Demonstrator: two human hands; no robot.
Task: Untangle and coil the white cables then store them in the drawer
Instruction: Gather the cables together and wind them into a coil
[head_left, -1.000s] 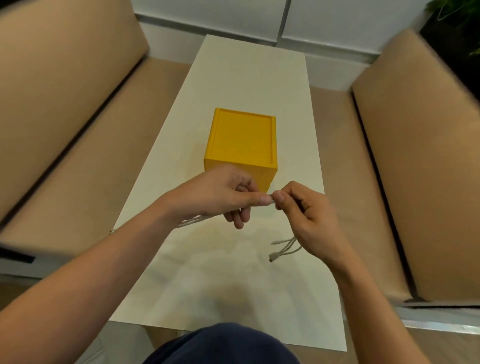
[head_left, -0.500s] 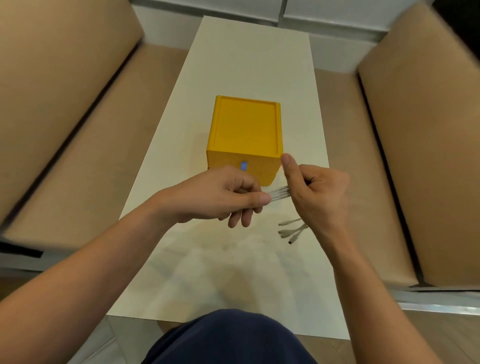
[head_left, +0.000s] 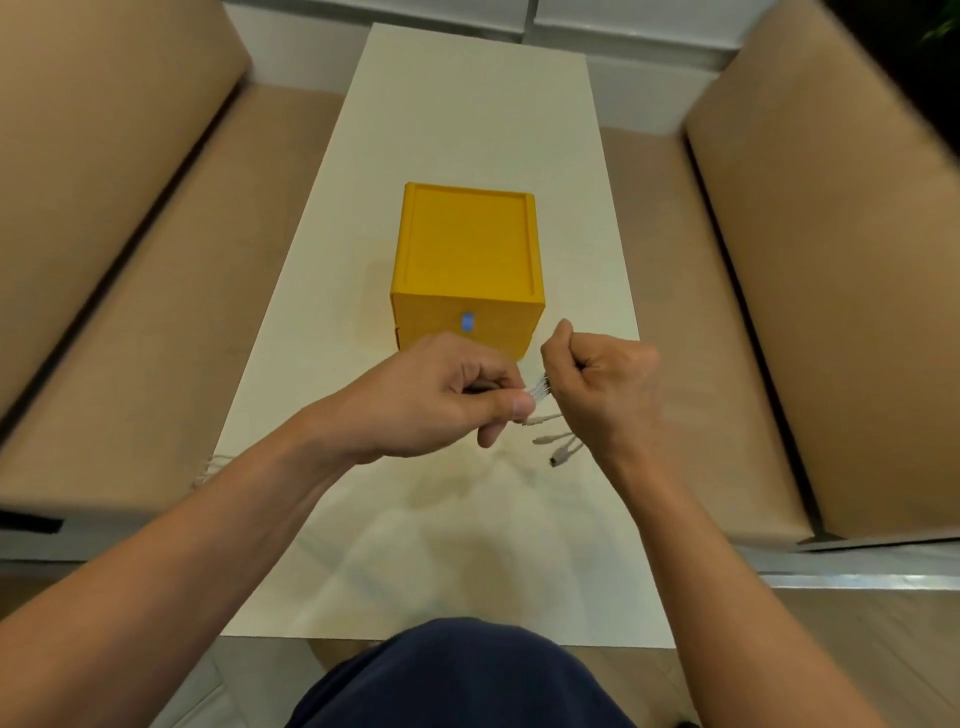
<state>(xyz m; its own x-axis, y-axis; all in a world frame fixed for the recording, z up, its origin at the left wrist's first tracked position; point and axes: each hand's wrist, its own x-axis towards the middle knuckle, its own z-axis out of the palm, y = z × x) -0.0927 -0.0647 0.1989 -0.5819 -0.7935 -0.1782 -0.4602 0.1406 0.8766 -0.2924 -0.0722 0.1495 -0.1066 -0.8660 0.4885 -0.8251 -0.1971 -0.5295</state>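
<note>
Left hand (head_left: 436, 397) and right hand (head_left: 600, 395) grasp the white cables (head_left: 538, 389) between fingertips (coiling, I think); next, wind a loop.

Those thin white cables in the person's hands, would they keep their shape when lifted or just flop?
Probably floppy: the thin white cables look straight only between the left hand and right hand, while the plug ends dangle splayed below. Likely light, since the left hand's fingertip pinch is enough to hold them. Loose, they could tangle again.

Both hands (head_left: 519, 395) grip white cables (head_left: 537, 388), taut.
</note>
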